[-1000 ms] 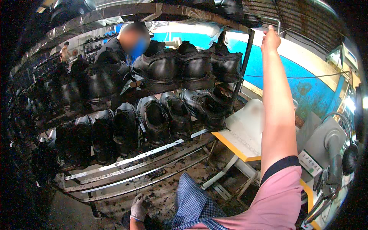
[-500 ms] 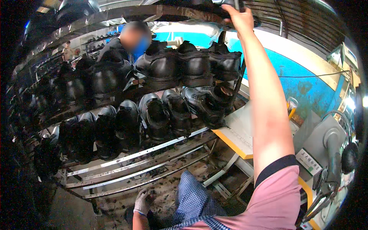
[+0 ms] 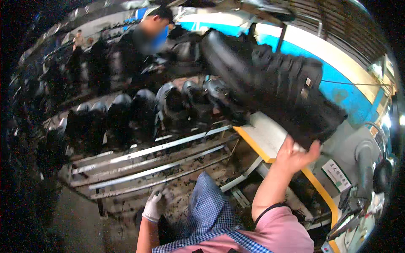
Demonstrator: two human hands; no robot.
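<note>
Black shoe [image 3: 270,80] aloft before rack [image 3: 126,156], toe up-left; right hand [image 3: 298,157] clamped near heel, toe unsupported: could twist loose or knock shelved shoes [image 3: 174,105]. Left hand [image 3: 154,206] gloved, low, nothing visible in it, finger closure unclear.

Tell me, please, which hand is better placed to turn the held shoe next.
Right, I think: the right hand grips the shoe, while the gloved left hand is low down, well away from it.

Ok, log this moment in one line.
right hand: holding black shoe | left hand: gloved, near apron | rack: shoes in rows
</note>
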